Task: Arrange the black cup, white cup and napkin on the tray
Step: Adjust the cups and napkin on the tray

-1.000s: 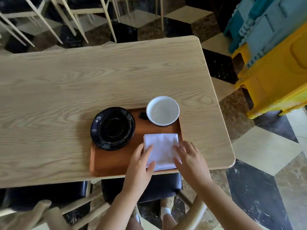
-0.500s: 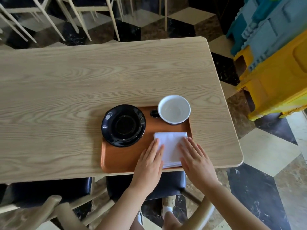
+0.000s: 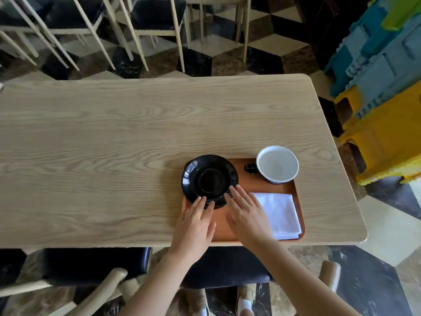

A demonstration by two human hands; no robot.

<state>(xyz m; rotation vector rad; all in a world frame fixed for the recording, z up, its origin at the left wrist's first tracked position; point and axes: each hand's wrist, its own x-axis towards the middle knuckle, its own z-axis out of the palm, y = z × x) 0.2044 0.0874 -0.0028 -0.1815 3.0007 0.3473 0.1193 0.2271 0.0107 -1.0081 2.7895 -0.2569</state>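
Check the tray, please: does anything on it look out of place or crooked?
The black cup overhangs the tray's left edge, partly above the table. The napkin lies slightly skewed to the tray's sides. The white cup stands upright; nothing spilled.

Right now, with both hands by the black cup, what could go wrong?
1. The black cup and its saucer stick out over the tray's left edge, so a push from the left hand or right hand might tip it off.
2. The tray sits at the table's near edge; a tug toward the person could slide it over.
3. The white cup overhangs the far corner.
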